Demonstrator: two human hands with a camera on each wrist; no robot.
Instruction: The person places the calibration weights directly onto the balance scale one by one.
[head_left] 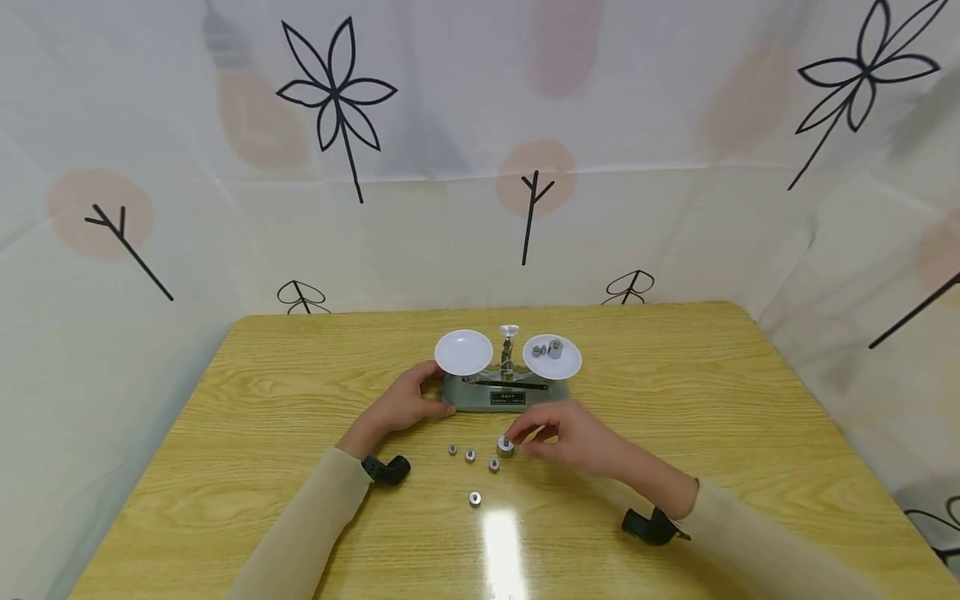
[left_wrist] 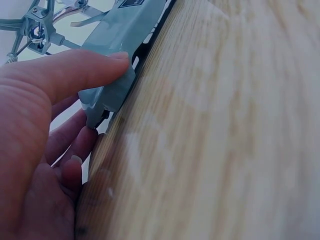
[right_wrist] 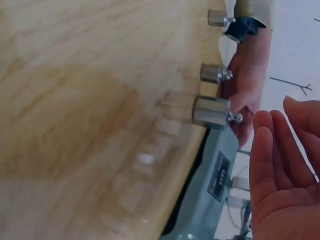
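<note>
A grey-green balance scale [head_left: 465, 397] stands on the table, with two white pans. My left hand [head_left: 405, 402] grips the left end of its base; in the left wrist view the thumb [left_wrist: 95, 70] lies along the front and the fingers reach round behind. In front of the scale stands a large metal weight [head_left: 506, 449] with a knob on top. Just right of this weight is my right hand [head_left: 573, 437], thumb and fingers loosely bent. The right wrist view shows a gap between the fingertips [right_wrist: 262, 120] and the weight's knob.
Several smaller weights [head_left: 470, 457] stand left of and nearer than the large one. The right pan [head_left: 572, 367] bears 3 weights [head_left: 556, 349]; the left pan [head_left: 462, 353] is bare. A patterned cloth [head_left: 442, 242] hangs behind the wooden table [head_left: 300, 375].
</note>
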